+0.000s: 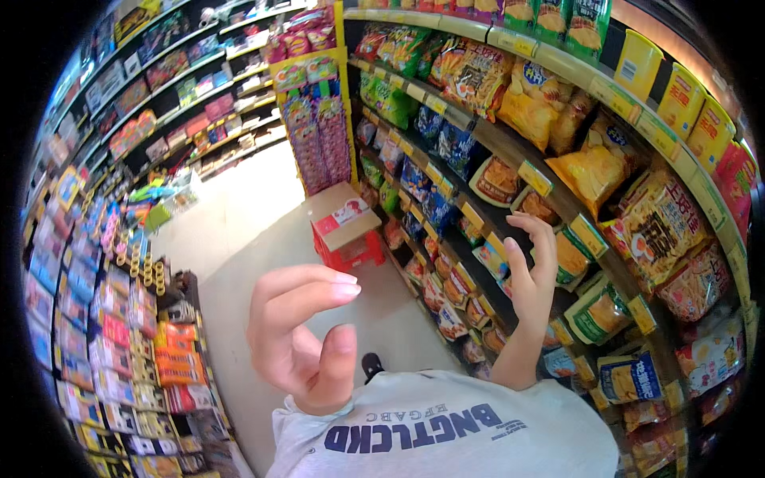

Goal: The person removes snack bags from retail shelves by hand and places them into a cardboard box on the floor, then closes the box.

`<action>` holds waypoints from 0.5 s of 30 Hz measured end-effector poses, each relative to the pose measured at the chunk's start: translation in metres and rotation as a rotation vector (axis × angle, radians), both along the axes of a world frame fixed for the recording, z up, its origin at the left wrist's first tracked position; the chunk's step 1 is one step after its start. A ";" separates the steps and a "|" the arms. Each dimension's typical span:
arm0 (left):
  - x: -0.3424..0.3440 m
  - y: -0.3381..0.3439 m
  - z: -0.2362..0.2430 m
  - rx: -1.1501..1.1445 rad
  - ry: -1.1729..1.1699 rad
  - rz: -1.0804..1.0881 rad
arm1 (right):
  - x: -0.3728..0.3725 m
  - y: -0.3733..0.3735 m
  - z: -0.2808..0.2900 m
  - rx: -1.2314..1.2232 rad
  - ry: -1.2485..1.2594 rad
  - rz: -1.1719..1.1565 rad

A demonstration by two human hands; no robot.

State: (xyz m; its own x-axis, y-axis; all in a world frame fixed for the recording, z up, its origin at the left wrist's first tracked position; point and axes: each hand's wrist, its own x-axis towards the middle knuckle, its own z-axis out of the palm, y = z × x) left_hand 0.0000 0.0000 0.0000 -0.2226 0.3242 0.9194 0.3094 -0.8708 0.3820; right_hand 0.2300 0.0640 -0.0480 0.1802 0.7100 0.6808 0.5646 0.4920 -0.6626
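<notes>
My left hand (303, 334) hangs raised in front of my pale T-shirt (442, 422), fingers bent and thumb apart, holding nothing. To its right, my right hand (530, 271) is up near the snack shelf, also empty, with fingers curved and thumb apart. Just behind its fingertips sit a brown-and-cream packet (496, 179) and a green-and-orange packet (572, 259) on the shelves. A yellow chip bag (582, 175) lies higher to the right. My shoe (370, 364) shows below on the floor.
Tiered shelves of bagged snacks (470, 80) line the right side. Racks of small packaged goods (119, 342) fill the left. A cardboard box (344, 209) rests on a red stool (335, 251) ahead, beside a tall display of hanging packets (319, 135). Pale floor (239, 199) runs between.
</notes>
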 end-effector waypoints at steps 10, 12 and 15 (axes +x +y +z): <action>-0.047 0.194 0.001 -0.310 0.002 -0.198 | -0.049 0.136 -0.016 -0.160 -0.071 -0.174; -0.040 0.228 -0.003 -0.349 0.036 -0.237 | -0.040 0.153 -0.022 -0.181 -0.065 -0.258; -0.027 0.282 -0.017 -0.342 0.135 -0.268 | -0.027 0.179 -0.028 -0.201 -0.049 -0.390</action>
